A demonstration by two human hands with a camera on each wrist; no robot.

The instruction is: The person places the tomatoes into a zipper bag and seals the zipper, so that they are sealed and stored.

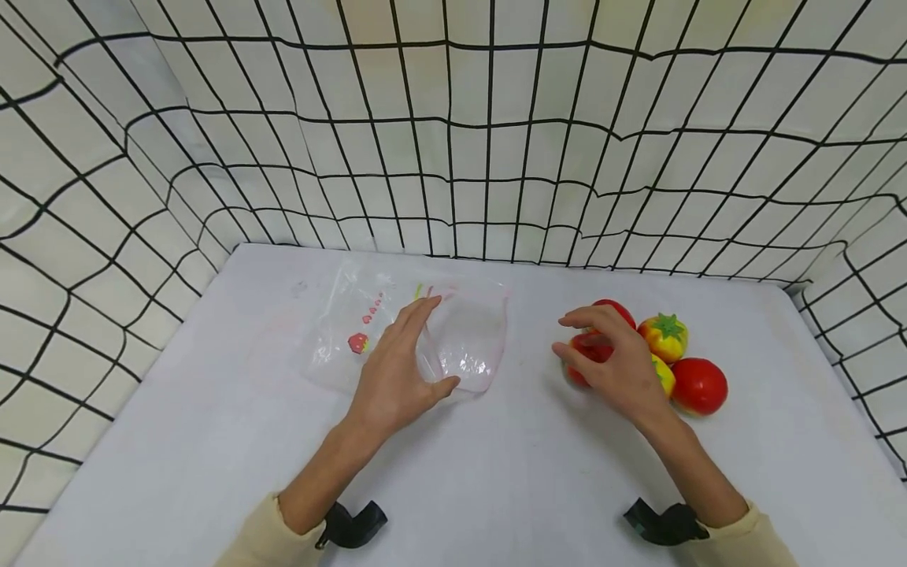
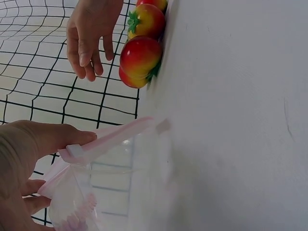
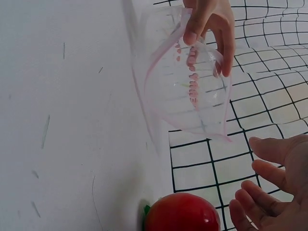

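Observation:
My left hand [image 1: 397, 378] holds a clear zip bag [image 1: 471, 339] by its pink-edged mouth, thumb and fingers spread to either side. In the left wrist view the thumb lies on the pink strip beside a white slider [image 2: 75, 150]. The bag has printed strawberries and its mouth gapes to the right. My right hand [image 1: 623, 370] hovers by a group of red and yellow tomato-like fruits with green tops, fingers loosely bent around nothing. A red fruit [image 1: 701, 386] lies to its right, a yellow one [image 1: 664, 337] behind. The hand partly hides others.
A white table [image 1: 524, 472] carries everything. Black grid netting [image 1: 489, 126] over white cloth closes off the back and both sides. Each wrist wears a small black camera mount, such as the left one [image 1: 354, 526].

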